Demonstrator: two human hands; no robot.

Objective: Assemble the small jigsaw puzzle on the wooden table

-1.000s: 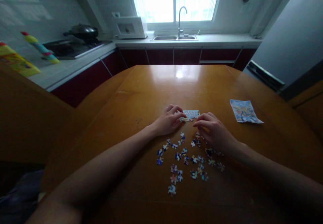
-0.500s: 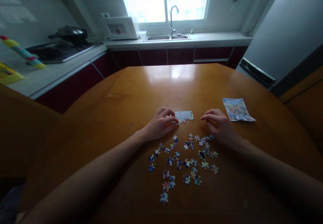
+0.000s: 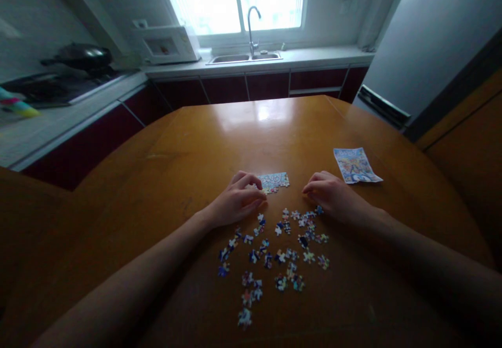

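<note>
On the wooden table (image 3: pixel 219 138) lies a small assembled patch of jigsaw puzzle (image 3: pixel 275 181). My left hand (image 3: pixel 234 202) rests beside it, fingers curled, with the fingertips pinching the patch's left end. A short gap to the right of the patch, my right hand (image 3: pixel 333 196) sits on the table with its fingers curled under; whatever they may hold is hidden. Several loose puzzle pieces (image 3: pixel 274 251) are scattered in front of both hands, the nearest ones touching my right hand's edge.
A printed picture sheet (image 3: pixel 355 165) lies on the table right of my right hand. Behind the table run a counter with a sink and tap (image 3: pixel 251 49), a microwave (image 3: pixel 164 45) and a stove with a pan (image 3: pixel 80 57). A grey fridge (image 3: pixel 423 49) stands at the right.
My right hand has drawn back to the right, away from the assembled patch. My left hand stays at the patch's left end. The view has swung, shifting everything left.
</note>
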